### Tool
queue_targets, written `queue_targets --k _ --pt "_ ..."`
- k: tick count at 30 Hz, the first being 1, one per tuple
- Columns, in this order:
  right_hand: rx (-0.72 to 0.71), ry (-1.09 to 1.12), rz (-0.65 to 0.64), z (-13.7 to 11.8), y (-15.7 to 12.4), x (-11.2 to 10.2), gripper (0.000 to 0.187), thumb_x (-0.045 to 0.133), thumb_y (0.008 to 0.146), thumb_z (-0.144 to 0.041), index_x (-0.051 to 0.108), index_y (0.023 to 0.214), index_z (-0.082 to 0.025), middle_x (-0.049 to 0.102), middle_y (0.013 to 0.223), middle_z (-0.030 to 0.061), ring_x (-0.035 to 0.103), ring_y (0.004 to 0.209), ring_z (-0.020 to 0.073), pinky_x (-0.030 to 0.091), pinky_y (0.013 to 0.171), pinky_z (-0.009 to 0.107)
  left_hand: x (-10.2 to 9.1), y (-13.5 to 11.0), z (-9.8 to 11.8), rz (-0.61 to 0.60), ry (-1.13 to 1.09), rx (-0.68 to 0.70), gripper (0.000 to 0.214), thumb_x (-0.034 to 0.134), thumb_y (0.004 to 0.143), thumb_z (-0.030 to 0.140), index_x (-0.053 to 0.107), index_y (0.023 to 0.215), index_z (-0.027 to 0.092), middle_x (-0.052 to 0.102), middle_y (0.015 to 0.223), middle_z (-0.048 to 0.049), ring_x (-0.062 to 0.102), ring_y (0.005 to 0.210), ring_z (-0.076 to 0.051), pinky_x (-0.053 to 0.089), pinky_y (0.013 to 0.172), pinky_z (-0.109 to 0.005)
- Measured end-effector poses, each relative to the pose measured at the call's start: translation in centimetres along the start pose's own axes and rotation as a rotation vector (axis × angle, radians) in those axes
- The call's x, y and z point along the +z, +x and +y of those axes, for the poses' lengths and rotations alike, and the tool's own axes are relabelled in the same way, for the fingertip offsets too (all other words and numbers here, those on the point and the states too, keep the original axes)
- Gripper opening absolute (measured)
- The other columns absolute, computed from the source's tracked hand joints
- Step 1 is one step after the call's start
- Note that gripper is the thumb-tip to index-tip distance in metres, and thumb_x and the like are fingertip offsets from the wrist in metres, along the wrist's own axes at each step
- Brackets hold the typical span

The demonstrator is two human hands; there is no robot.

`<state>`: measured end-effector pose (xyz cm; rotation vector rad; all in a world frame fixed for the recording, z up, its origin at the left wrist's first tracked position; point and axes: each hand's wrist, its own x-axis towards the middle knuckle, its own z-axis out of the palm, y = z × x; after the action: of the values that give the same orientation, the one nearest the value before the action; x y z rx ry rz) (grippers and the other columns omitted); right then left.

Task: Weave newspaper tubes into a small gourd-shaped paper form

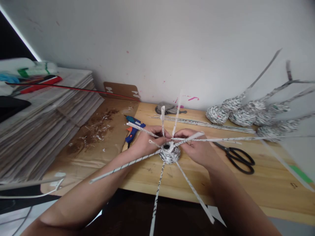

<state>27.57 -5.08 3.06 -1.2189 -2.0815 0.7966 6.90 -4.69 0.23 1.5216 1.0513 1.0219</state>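
Note:
A small round woven newspaper piece point(169, 156) sits at the front of the wooden table, with several rolled paper strips radiating from it. On its left side my left hand point(150, 141) is closed, thumb and fingers pinching at the base of the strips by the rim. My right hand point(194, 146) is closed at the far right of the rim, around a long paper strip point(221, 139) that stretches out to the right. The fingertips of both hands nearly meet above the piece. Exactly which strip the left fingers pinch is partly hidden.
A blue glue gun point(133, 131) lies left of my hands, black scissors point(238, 159) to the right. Several finished woven pieces point(242, 114) stand against the wall. Loose paper rods point(204, 124) and a grey cloth point(168, 108) lie behind. Stacked newspapers point(46, 131) rise at left.

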Motion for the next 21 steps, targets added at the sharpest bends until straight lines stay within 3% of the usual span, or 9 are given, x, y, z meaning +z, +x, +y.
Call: queue_targets --k 4,8,16,21 --pt "0.068 0.052 -0.081 -0.3 0.1 -0.1 0.016 0.057 0.089 -0.022 0.072 0.083 -0.020 0.074 0.079 0.0021 0.067 0.074 0.0184 0.048 0.066 0.029 0.0 0.0 -0.6 0.005 -0.034 0.037 0.012 0.076 0.078 0.025 0.072 0.080 0.014 0.072 0.074 -0.0033 0.064 0.066 -0.013 0.050 0.064 -0.025" --pt "0.163 0.109 -0.081 -0.1 0.3 0.1 0.015 0.064 0.085 -0.031 0.071 0.080 -0.019 0.073 0.075 0.0018 0.064 0.069 0.0173 0.045 0.062 0.027 -0.1 0.0 -0.3 -0.029 -0.071 0.022 0.012 0.076 0.077 0.025 0.073 0.081 0.014 0.073 0.076 -0.0039 0.065 0.069 -0.014 0.052 0.067 -0.026" --pt "0.153 0.156 -0.074 0.5 0.1 0.7 0.017 0.067 0.082 -0.033 0.071 0.079 -0.018 0.070 0.073 0.0019 0.060 0.066 0.0152 0.042 0.059 0.026 0.2 0.2 0.6 -0.062 -0.167 -0.188 0.020 0.082 0.070 0.024 0.071 0.080 0.012 0.072 0.072 -0.0038 0.063 0.062 -0.012 0.049 0.060 -0.025" --pt "0.174 0.157 -0.043 0.3 0.2 1.0 0.010 0.068 0.078 -0.028 0.070 0.078 -0.018 0.069 0.071 0.0013 0.058 0.065 0.0152 0.041 0.058 0.026 0.3 0.2 0.3 -0.041 -0.230 -0.224 0.023 0.086 0.064 0.022 0.068 0.076 0.012 0.071 0.071 -0.0035 0.063 0.061 -0.012 0.048 0.058 -0.025"
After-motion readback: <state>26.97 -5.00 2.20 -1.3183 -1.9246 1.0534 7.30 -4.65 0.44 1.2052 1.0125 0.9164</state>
